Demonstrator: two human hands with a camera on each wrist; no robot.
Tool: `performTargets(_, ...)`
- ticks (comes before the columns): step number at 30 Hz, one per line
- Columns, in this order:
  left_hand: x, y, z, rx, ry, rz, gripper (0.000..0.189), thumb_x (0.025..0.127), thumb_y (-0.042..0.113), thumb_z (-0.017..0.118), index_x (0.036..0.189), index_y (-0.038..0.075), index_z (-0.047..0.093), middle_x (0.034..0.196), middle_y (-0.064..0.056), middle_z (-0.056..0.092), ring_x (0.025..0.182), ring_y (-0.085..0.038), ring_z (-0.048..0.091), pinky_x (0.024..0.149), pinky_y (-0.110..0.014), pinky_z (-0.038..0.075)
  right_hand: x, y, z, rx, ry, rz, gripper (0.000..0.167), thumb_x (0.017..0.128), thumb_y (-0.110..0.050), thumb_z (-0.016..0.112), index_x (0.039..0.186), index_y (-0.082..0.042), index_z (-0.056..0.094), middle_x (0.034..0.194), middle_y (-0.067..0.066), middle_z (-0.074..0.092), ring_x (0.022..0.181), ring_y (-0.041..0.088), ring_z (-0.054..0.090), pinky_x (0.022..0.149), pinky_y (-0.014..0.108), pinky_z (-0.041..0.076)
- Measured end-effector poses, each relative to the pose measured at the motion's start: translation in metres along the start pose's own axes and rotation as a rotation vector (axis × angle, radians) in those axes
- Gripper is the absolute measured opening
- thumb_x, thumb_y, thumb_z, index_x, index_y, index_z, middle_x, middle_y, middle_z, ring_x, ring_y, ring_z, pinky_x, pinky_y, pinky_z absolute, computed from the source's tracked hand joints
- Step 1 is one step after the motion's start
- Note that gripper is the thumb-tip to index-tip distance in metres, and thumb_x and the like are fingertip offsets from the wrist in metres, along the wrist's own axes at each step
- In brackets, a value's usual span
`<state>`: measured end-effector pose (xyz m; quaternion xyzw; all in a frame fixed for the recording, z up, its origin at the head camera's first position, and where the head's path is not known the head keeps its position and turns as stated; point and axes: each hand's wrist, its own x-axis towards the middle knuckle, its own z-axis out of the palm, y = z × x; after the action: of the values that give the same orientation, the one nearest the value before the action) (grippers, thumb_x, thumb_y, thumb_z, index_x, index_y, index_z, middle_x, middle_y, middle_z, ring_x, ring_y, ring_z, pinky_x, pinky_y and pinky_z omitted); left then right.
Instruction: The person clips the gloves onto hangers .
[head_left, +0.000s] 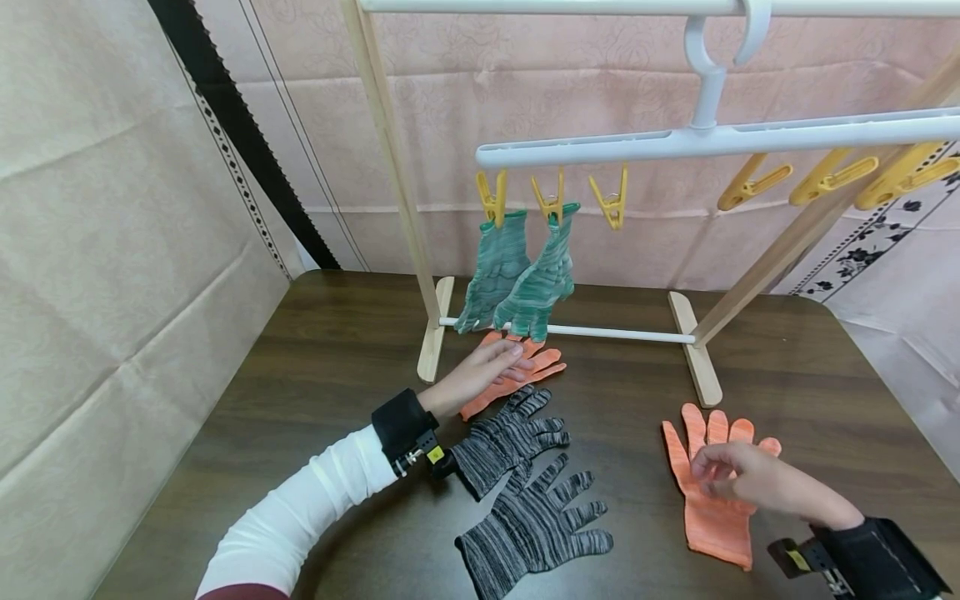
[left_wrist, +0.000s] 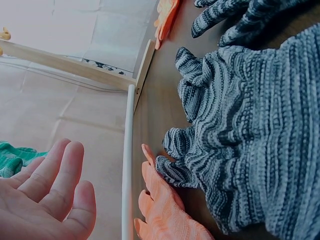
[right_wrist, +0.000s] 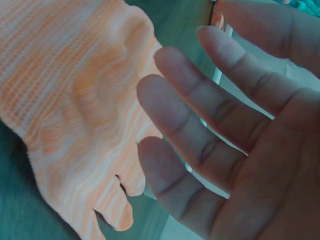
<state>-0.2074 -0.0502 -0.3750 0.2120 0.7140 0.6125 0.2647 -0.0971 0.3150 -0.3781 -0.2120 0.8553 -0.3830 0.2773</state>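
Orange glove (head_left: 716, 529) lies on tbl (head_left: 622, 400) just under R hand (head_left: 750, 478), fingers apart & loosely bent.

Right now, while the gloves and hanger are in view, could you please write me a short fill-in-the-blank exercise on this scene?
1. The green gloves hang from clips coloured ____.
2. The right hand is over a glove coloured ____.
3. The black-and-grey gloves on the table number ____.
4. The hanger hangs from the top bar by its ____.

Missing words: yellow; orange; two; hook.
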Motion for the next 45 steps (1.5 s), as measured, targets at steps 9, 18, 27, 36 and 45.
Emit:
performTargets(9, 0.001, 0.001, 0.001, 0.010, 0.001, -0.001, 0.044, 0.097, 0.027, 0.031, 0.134, 0.004, 0.028, 0.124, -0.027, 0.045, 0.113, -0.037, 0.046, 0.097, -0.048, 0.033, 0.001, 0.007, 0.003, 0.010, -0.024, -0.006, 0.043, 0.058, 0.022, 0.036, 0.094, 0.007, 0.054, 0.093, 0.010, 0.058, 0.081, -0.005, 0.052, 0.066, 0.018, 0.047)
performTargets(18, 0.001, 0.000, 0.000, -0.008, -0.016, -0.011, 0.045, 0.098, 0.028, 0.029, 0.136, 0.003, 0.026, 0.127, -0.027, 0.043, 0.114, -0.037, 0.045, 0.098, -0.048, 0.032, 0.010, 0.002, 0.006, -0.100, 0.007, 0.005, 0.039, 0.066, 0.014, 0.045, 0.102, 0.005, 0.056, 0.099, 0.015, 0.060, 0.085, 0.002, 0.054, 0.068, 0.019, 0.046)
performTargets(27, 0.001, 0.004, 0.003, -0.045, -0.008, -0.007, 0.046, 0.098, 0.026, 0.029, 0.136, 0.000, 0.025, 0.127, -0.025, 0.044, 0.116, -0.039, 0.043, 0.099, -0.049, 0.031, 0.022, -0.006, 0.011, -0.160, 0.030, 0.017, 0.041, 0.078, -0.015, 0.064, 0.113, 0.003, 0.054, 0.112, 0.018, 0.057, 0.091, 0.009, 0.052, 0.070, 0.021, 0.044)
performTargets(36, 0.004, 0.003, 0.008, -0.055, -0.013, 0.005, 0.048, 0.097, 0.030, 0.032, 0.137, 0.004, 0.027, 0.134, -0.023, 0.036, 0.116, -0.038, 0.043, 0.100, -0.047, 0.031, 0.035, -0.015, 0.016, -0.214, 0.047, 0.020, 0.047, 0.075, -0.009, 0.065, 0.119, -0.003, 0.052, 0.126, 0.025, 0.046, 0.111, 0.038, 0.046, 0.064, 0.018, 0.039)
performTargets(45, 0.005, 0.010, 0.014, -0.065, -0.068, 0.044, 0.046, 0.098, 0.030, 0.028, 0.132, 0.000, 0.032, 0.134, -0.019, 0.039, 0.121, -0.035, 0.038, 0.102, -0.046, 0.028, 0.046, -0.021, 0.024, -0.377, 0.092, 0.019, 0.050, 0.068, -0.017, 0.072, 0.115, -0.005, 0.057, 0.128, 0.028, 0.043, 0.111, 0.044, 0.044, 0.078, 0.042, 0.042)
